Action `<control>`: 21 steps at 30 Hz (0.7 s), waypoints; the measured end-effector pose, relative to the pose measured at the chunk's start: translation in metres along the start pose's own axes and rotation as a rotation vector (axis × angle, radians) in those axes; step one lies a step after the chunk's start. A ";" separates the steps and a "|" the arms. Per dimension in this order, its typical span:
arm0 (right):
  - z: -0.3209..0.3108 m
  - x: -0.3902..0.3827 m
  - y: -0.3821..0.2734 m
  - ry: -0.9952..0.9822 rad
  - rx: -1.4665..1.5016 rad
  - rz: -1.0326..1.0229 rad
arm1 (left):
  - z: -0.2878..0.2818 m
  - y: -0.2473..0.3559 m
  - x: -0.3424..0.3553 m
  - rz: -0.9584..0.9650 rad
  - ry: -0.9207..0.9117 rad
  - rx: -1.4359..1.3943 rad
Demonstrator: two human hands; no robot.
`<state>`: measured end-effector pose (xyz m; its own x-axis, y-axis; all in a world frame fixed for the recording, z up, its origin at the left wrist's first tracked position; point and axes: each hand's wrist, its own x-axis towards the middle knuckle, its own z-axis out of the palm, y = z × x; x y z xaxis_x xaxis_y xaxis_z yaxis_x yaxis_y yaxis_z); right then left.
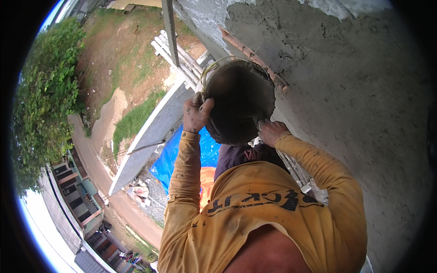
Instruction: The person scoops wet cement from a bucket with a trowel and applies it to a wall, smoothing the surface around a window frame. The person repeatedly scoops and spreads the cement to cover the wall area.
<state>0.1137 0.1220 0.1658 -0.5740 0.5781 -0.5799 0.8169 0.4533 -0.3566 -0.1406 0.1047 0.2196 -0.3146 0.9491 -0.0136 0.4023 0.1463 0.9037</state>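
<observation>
A round bucket (240,98), its rim and inside caked with grey mortar, is tilted so that its mouth faces me. The inside is dark, and I cannot make out how much it holds. My left hand (197,113) is closed on the left side of the rim, thumb over the edge, just below a yellowish cord or handle (207,73). At the lower right of the rim my right hand (273,132) is closed, with its fingertips partly hidden against the bucket. Both forearms are in mud-spotted yellow sleeves.
A grey plastered wall (350,86) rises on the right, with a reddish-brown strip (234,42) behind the bucket. To the left are an upright post (170,32), pale poles (180,57) and a slab edge (145,141). Far below lie a blue tarp (210,148) and gravel (157,198).
</observation>
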 end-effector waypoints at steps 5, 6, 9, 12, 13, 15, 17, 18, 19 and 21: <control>-0.004 0.035 0.003 0.061 0.163 0.189 | 0.016 0.018 0.001 0.048 -0.046 0.063; 0.017 0.032 0.005 0.135 0.068 0.124 | 0.018 0.016 0.001 0.046 -0.039 0.084; 0.021 0.005 0.004 -0.005 -0.033 0.009 | 0.013 0.000 -0.002 0.018 0.026 0.161; -0.003 0.027 0.004 0.050 0.101 0.177 | 0.022 0.014 -0.005 0.053 0.013 0.255; -0.020 0.031 -0.003 0.014 0.160 0.251 | 0.025 0.016 -0.007 0.063 0.013 0.277; 0.003 0.038 -0.007 0.082 0.270 0.293 | 0.029 0.019 -0.010 0.082 0.010 0.322; 0.037 0.039 -0.012 0.136 0.351 0.322 | 0.032 0.019 -0.014 0.116 0.067 0.319; 0.038 0.034 -0.003 0.044 0.344 0.244 | 0.031 0.017 -0.017 0.121 0.104 0.286; 0.034 0.023 0.001 -0.053 0.341 0.164 | 0.031 0.011 -0.023 0.114 0.135 0.253; 0.026 0.009 0.015 -0.131 0.346 0.005 | 0.027 -0.007 -0.028 0.116 0.146 0.212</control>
<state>0.1223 0.1165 0.1362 -0.5763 0.4778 -0.6630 0.8032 0.1817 -0.5673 -0.1114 0.0845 0.2019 -0.3698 0.9151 0.1607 0.6092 0.1083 0.7856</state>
